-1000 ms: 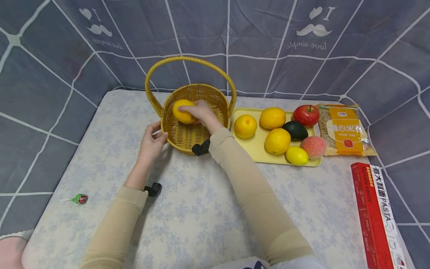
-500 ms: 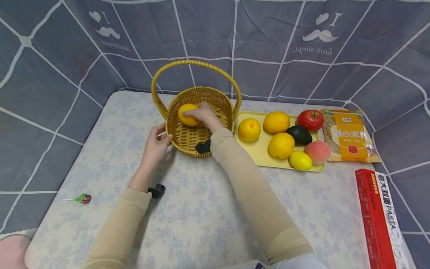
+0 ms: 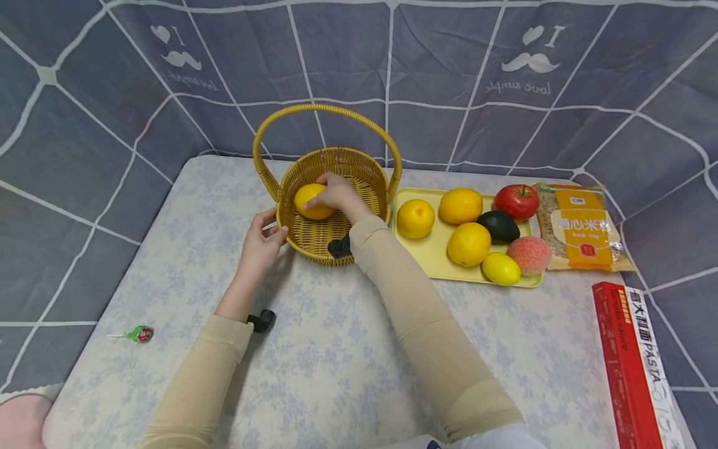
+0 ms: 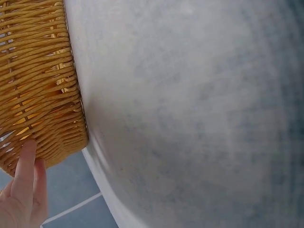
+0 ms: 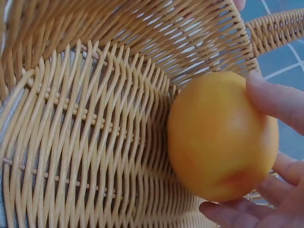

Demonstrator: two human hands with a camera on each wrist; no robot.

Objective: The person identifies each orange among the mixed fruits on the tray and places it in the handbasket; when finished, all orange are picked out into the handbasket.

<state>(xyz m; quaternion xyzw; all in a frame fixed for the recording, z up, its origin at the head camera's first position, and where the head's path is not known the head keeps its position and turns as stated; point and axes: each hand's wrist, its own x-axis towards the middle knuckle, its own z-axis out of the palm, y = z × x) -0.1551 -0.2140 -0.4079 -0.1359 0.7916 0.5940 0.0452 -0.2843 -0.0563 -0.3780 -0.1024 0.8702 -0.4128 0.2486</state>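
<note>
A wicker basket with a tall arched handle stands at the back of the table. Inside it, by the left wall, is an orange. My right hand reaches in and holds this fruit, thumb on one side and fingers on the other in the right wrist view. The left hand grips the basket's left side, its thumb at the rim and its fingers against the outer weave. Part of the right fingers is hidden behind the fruit.
Right of the basket, a yellow tray carries several fruits, including a red apple and an avocado. Beyond lie a noodle packet and a red pasta box. A lollipop lies at left.
The right hand and the orange have shifted slightly toward the front left inside the basket. My left hand keeps its place on the basket's side. The head view has shifted a little.
</note>
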